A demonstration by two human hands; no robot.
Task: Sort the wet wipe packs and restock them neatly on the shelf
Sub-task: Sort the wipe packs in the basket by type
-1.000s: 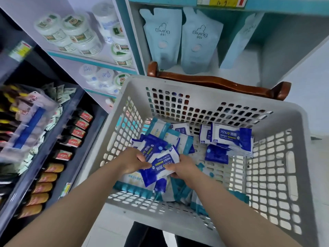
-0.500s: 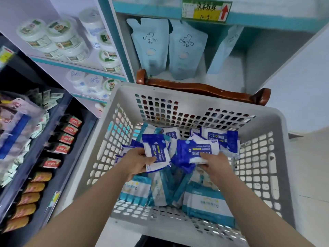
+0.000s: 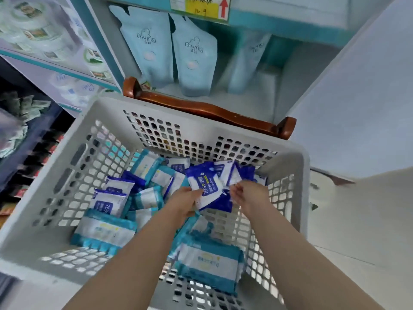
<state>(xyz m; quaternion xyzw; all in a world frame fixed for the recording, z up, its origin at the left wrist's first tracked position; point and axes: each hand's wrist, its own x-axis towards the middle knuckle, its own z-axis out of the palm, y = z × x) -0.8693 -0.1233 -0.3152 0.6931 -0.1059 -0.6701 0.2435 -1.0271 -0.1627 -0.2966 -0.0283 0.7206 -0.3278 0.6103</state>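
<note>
Well inside the white perforated basket (image 3: 292, 157), both bare hands meet over its far right part. The left hand (image 3: 185, 203) has its grip clamped on a dark blue and white wipe pack (image 3: 204, 186), holding it by its lower end, tilted and raised above the basket floor. The right hand (image 3: 251, 195) sits just beside it, its fingertips (image 3: 235, 191) curled against the right edge of that pack and of a second blue pack (image 3: 233, 173) behind it. Motion blur hides whether this grip is clamped on either one, so I cannot tell. More dark blue packs (image 3: 111, 201) lie loose toward the left wall of the basket, mixed with teal and white packs (image 3: 144, 198). A large teal pack (image 3: 210, 264) lies flat between the forearms near the front wall, and a front-left teal pack (image 3: 104, 231) lies by the near left corner. A brown wooden rail (image 3: 210, 111) runs just behind the basket's far rim. Beyond it is the shelf (image 3: 245, 101), where pale blue pouches (image 3: 148, 48) stand upright side by side toward the left, under a yellow price label (image 3: 199, 6) with a red arrow. On the left, a neighbouring rack holds round white tubs (image 3: 33, 27), blurred.
</note>
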